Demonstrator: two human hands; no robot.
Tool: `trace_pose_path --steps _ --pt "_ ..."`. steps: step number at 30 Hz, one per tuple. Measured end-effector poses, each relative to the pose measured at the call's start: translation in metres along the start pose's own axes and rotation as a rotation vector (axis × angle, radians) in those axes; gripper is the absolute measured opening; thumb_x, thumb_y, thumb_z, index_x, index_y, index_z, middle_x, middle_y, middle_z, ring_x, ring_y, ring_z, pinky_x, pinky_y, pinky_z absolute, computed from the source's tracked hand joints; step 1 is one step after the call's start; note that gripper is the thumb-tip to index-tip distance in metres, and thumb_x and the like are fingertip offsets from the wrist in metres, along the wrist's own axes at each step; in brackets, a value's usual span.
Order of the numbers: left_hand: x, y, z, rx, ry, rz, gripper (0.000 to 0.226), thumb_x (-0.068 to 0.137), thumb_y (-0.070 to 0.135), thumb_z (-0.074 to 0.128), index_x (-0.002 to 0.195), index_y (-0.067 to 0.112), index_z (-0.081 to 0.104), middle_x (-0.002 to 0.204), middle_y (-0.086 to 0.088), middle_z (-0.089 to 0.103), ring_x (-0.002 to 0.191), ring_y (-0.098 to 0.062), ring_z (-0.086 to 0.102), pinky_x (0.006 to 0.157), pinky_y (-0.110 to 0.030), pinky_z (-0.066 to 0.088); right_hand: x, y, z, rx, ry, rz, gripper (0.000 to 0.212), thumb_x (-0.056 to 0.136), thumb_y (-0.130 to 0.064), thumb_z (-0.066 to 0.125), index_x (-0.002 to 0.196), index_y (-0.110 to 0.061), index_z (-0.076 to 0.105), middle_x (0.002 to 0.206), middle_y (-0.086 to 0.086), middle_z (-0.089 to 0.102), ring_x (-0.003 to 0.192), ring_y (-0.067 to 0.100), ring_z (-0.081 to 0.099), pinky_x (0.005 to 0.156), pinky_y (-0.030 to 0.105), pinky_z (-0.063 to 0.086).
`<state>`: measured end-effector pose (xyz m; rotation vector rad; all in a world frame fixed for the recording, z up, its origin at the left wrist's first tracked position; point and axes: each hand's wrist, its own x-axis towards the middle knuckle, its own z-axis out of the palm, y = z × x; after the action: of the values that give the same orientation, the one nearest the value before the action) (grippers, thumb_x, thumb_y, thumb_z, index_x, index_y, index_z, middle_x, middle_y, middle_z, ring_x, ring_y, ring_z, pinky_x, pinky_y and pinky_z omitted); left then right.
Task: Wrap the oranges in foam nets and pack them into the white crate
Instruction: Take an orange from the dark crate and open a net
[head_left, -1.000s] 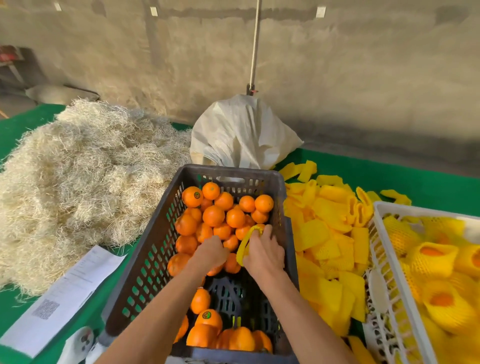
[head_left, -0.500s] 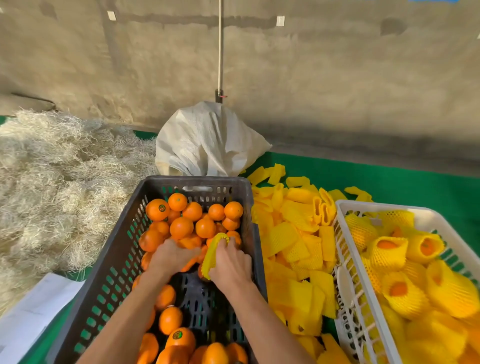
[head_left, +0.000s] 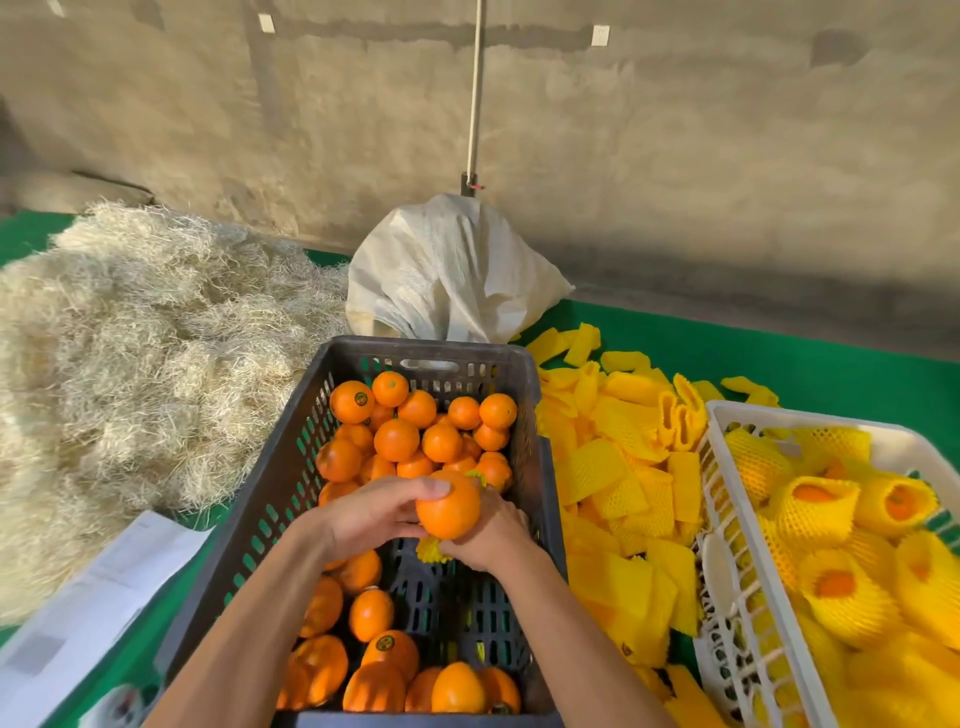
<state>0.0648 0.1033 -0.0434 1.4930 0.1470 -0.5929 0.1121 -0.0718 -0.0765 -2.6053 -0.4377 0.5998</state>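
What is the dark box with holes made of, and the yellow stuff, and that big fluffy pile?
The dark grey slotted crate looks like hard moulded plastic, matt. The yellow net sleeves seem soft foam mesh, judging by their puffy lattice. The pale fluffy heap looks like dry straw or wood shavings; which one is unclear.

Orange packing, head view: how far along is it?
Done: the white crate already holds many netted oranges.

In hand: the left hand holds a bare orange over the dark crate; the right hand holds a yellow foam net against it, not yet pulled on.

Left: dozens of loose oranges remain in the dark crate, with a pile of spare nets alongside.
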Motion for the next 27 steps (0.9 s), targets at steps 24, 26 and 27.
trace_pose_path --steps 24,26,27 --pt "0.039 -0.024 0.01 0.613 0.817 0.231 0.086 0.07 0.046 0.092 0.128 0.014 0.037 0.118 -0.005 0.044 0.106 -0.023 0.047 0.087 -0.043 0.051 -0.012 -0.014 0.002 -0.021 0.226 -0.201 0.072 0.095 -0.023 0.06 0.155 -0.027 0.021 0.12 0.012 0.061 0.106 0.039 0.061 0.074 0.042 0.048" --pt "0.041 -0.025 0.01 0.699 0.824 0.136 0.081 0.076 0.047 0.086 0.135 0.015 0.04 0.119 -0.009 0.042 0.109 -0.031 0.049 0.091 -0.047 0.051 -0.014 -0.017 0.001 -0.038 0.251 -0.257 0.069 0.096 -0.022 0.056 0.155 -0.031 0.021 0.114 0.012 0.063 0.099 0.039 0.062 0.069 0.042 0.047" --pt "0.042 -0.025 0.01 0.743 0.83 0.077 0.072 0.079 0.047 0.082 0.131 0.014 0.045 0.118 -0.013 0.044 0.11 -0.036 0.051 0.091 -0.049 0.052 -0.014 -0.018 0.001 -0.054 0.253 -0.302 0.069 0.097 -0.02 0.054 0.156 -0.032 0.019 0.115 0.012 0.063 0.097 0.038 0.062 0.069 0.043 0.049"
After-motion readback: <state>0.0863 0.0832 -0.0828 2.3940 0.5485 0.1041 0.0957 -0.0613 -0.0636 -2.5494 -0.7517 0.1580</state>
